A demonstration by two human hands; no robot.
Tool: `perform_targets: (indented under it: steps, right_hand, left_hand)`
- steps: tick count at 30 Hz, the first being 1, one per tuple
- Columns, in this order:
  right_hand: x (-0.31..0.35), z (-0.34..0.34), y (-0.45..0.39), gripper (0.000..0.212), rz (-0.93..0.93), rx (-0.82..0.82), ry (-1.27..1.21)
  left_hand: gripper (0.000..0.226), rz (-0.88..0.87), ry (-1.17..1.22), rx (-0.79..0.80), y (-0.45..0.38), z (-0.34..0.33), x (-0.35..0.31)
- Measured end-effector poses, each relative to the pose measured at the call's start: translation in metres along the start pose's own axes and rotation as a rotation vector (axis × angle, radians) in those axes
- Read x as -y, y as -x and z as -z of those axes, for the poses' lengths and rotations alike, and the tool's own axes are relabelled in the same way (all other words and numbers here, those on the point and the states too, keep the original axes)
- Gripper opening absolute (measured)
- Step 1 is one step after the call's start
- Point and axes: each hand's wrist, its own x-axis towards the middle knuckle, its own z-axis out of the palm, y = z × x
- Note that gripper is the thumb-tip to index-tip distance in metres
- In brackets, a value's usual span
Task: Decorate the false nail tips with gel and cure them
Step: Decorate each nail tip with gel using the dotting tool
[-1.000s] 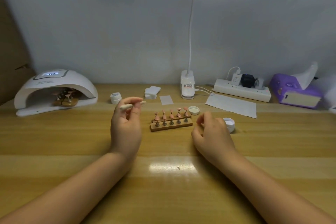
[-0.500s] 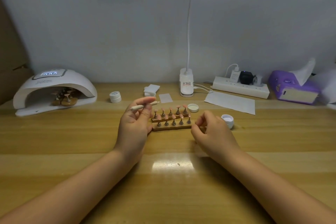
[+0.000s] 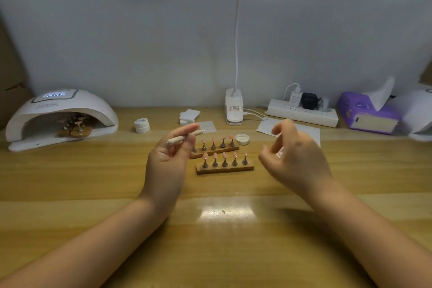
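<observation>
Two wooden holders [image 3: 225, 169] of pink nail tips [image 3: 224, 155] stand mid-table, one behind the other. My left hand [image 3: 167, 161] is raised just left of them and pinches a beige tool [image 3: 184, 138] between thumb and fingers. Lifted above the table to the right of the holders, my right hand [image 3: 295, 159] has loosely curled fingers with nothing in them; it is blurred. It partly hides a small open jar. A white jar lid [image 3: 242, 139] lies behind the rear holder. The white curing lamp [image 3: 60, 117] at far left has more nail holders [image 3: 74, 127] inside.
A closed white jar [image 3: 142, 126] and white wipes [image 3: 189, 116] sit behind my left hand. The desk lamp base [image 3: 234, 110], a power strip [image 3: 302, 112], a paper sheet [image 3: 301, 130] and a purple tissue box [image 3: 368, 114] line the back right.
The front holder now sits nearer to me and apart from the rear one. My right hand has let go and lifted up to the right. My left hand has shifted slightly right with the tool.
</observation>
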Motion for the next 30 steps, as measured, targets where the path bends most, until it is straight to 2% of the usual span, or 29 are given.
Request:
perform_targets:
  steps: [2,4,6,9,11,18,23,30]
  right_hand:
    - [-0.017,0.008,-0.009,0.037,-0.103,-0.023,0.057]
    - [-0.035,0.010,-0.014,0.048,-0.249,0.079,0.141]
    - [-0.048,0.008,-0.013,0.062,-0.359,0.215,0.116]
    - [-0.056,-0.001,-0.008,0.083,-0.432,0.362,0.001]
    - [-0.057,-0.008,-0.005,0.089,-0.443,0.399,-0.025]
    - [-0.063,-0.015,0.001,0.068,-0.351,0.265,-0.111]
    - [-0.049,-0.008,-0.001,0.074,-0.303,0.144,-0.257]
    - [0.019,0.005,-0.007,0.089,-0.030,0.105,-0.381]
  left_hand:
    - [0.026,-0.073,-0.024,-0.019,-0.001,0.002,-0.001]
    - [0.025,-0.125,-0.040,-0.032,-0.002,0.004,-0.003]
    - [0.024,-0.139,-0.037,-0.036,-0.003,0.006,-0.003]
    - [0.025,-0.118,-0.042,-0.049,-0.004,0.006,-0.001]
    - [0.027,-0.097,-0.048,-0.063,-0.004,0.006,0.000]
    - [0.031,-0.046,-0.022,-0.104,-0.006,0.006,0.003]
    - [0.030,-0.049,-0.026,-0.088,-0.005,0.005,-0.007]
    - [0.028,-0.176,-0.018,-0.002,0.002,-0.003,-0.042]
